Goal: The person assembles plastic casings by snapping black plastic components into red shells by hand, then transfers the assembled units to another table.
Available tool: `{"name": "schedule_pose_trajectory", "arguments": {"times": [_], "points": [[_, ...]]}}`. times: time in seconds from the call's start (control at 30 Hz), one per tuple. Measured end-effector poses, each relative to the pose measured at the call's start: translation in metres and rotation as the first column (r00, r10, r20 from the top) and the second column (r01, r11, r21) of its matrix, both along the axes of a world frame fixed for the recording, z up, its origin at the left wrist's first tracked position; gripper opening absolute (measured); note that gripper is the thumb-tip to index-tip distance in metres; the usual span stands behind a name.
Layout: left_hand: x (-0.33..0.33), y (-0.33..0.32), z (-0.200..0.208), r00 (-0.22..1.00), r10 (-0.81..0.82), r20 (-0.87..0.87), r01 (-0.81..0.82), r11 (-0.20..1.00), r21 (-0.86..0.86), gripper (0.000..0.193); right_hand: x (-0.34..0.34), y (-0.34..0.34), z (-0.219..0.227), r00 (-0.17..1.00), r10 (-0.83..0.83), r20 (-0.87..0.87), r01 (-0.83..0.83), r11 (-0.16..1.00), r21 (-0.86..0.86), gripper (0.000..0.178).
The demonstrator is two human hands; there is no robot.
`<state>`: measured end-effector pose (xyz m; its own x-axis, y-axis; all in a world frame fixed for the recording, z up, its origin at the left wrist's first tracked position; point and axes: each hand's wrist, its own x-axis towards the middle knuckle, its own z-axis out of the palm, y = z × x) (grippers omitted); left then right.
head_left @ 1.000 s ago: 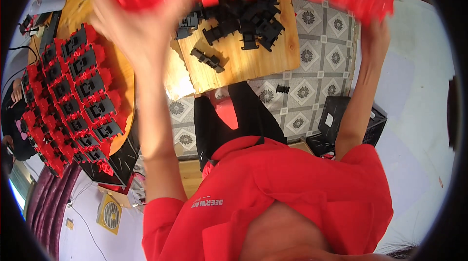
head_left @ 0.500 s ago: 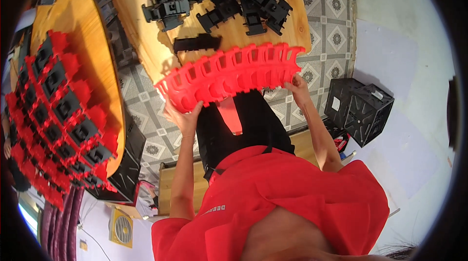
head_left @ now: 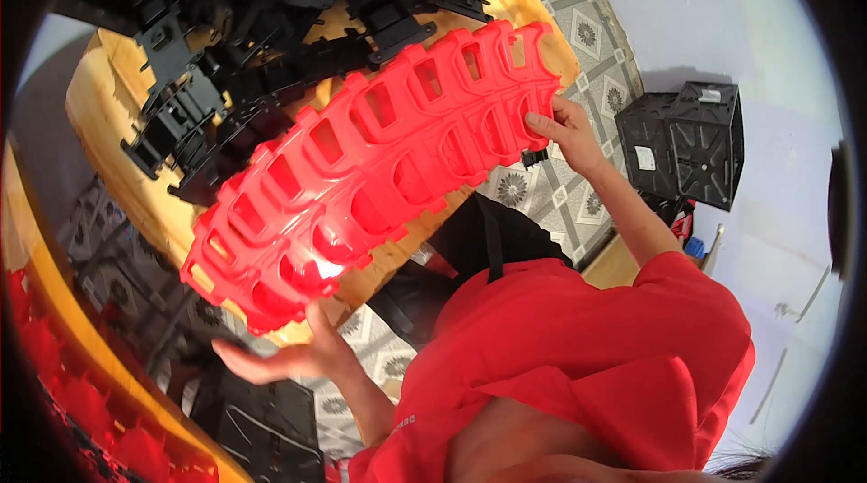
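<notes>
A long curved red plastic panel (head_left: 379, 153), with two rows of window-like openings, is held slanting over the near side of the wooden table. My right hand (head_left: 569, 133) grips its far right end, thumb on top. Just below the panel's near left end is my left hand (head_left: 302, 355), palm up with its fingers stretched out. Its thumb points up at the panel's edge; whether it touches is hard to tell. Behind the panel lies a heap of black plastic brackets (head_left: 262, 32), partly hidden by it.
The pale wooden table (head_left: 117, 153) carries the brackets. At the left edge is a second wooden table (head_left: 135, 415) with red panels (head_left: 81, 402). Black crates (head_left: 691, 144) stand by the wall at right, and another black crate (head_left: 262, 429) is low at left.
My view has swung left and closer to the table. The red panel has tilted, its left end lower and nearer. My left hand has opened from its grip; my right still holds on.
</notes>
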<state>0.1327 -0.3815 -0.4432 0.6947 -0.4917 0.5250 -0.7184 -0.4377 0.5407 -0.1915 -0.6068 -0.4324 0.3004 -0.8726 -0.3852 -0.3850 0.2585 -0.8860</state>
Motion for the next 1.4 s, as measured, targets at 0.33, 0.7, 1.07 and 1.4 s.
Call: {"name": "schedule_pose_trajectory", "arguments": {"times": [0.33, 0.7, 1.07, 1.4], "points": [[-0.15, -0.115, -0.002, 0.553, -0.818, 0.16, 0.803, 0.574, 0.162, 0.053, 0.001, 0.007, -0.004, 0.945, -0.013, 0.328, 0.012, 1.0, 0.007, 0.019], [-0.205, -0.091, 0.05, 0.069, -0.836, -0.544, 0.299, 0.538, -0.788, 0.115, -0.028, 0.047, 0.058, 0.942, 0.155, -0.297, -0.33, 0.283, -0.9, 0.022], [-0.151, -0.011, 0.014, -0.119, -0.922, -0.367, -0.367, 0.385, -0.847, 0.051, 0.115, -0.185, 0.006, 0.725, 0.276, -0.631, -0.649, -0.032, -0.76, 0.036], [-0.116, 0.012, 0.008, 0.004, -0.924, -0.383, -0.311, 0.363, -0.879, 0.056, 0.084, -0.012, 0.102, 0.665, 0.701, -0.258, -0.395, 0.038, -0.918, 0.019]]}}
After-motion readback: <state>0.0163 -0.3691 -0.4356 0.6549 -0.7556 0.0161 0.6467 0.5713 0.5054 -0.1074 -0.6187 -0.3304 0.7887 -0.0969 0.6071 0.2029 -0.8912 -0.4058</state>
